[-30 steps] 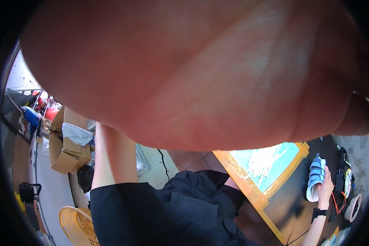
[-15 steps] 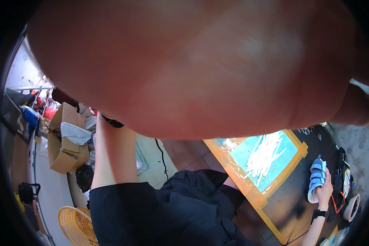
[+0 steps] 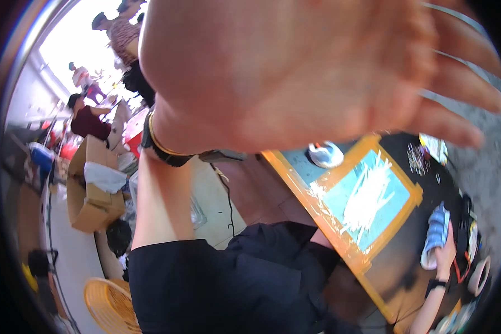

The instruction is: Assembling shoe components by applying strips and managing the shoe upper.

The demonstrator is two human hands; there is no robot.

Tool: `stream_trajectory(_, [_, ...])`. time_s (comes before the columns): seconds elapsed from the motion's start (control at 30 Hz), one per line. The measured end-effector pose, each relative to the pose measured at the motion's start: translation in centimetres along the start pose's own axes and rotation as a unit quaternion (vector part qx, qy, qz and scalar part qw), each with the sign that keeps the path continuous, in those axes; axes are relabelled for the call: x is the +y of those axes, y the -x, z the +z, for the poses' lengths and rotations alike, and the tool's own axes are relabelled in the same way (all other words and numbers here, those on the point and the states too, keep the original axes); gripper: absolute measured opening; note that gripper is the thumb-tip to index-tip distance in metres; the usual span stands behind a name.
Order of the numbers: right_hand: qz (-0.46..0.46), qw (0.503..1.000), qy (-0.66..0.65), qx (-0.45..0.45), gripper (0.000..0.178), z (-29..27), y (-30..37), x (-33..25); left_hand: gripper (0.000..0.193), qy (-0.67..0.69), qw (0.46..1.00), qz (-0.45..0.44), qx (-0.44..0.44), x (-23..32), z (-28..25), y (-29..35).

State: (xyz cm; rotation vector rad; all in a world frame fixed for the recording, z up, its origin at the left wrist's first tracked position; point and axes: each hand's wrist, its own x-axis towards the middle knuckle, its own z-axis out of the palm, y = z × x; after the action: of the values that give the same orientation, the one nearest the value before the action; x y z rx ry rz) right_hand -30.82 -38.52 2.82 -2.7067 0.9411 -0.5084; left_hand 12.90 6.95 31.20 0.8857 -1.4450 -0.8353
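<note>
My left hand is raised close in front of the view, palm and wrist filling the upper part. Its fingers stretch apart to the right and hold nothing. A dark watch and a yellow band circle that wrist. Low on the right, my right hand, with a black band at the wrist, grips a light-blue banded thing with a white end over the dark tabletop; its exact kind is unclear. To its left, a pile of thin white strips lies on a light-blue panel framed in orange tape.
A white rounded object sits beyond the strips. Small rings and a white ring-shaped thing are on the right. At left stand an open cardboard box and a yellow basket. Several people are at far left.
My left hand has moved up and right, away from the lens, baring its fingers, the wrist watch and people behind. My right hand keeps its grip on the blue banded thing.
</note>
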Motion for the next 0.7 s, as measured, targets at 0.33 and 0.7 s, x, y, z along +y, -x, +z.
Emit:
stream_trajectory(0.33, [0.083,0.996,-0.012,0.041,0.075,-4.7,4.4,-4.2,0.049,-0.319,0.939,-0.123,0.037,-11.0,0.2,-0.7])
stream_trajectory(0.7, [0.274,0.923,-0.270,0.018,0.018,2.0,17.1,-18.9,0.041,-0.623,0.767,-0.106,0.111,-29.7,0.3,4.8])
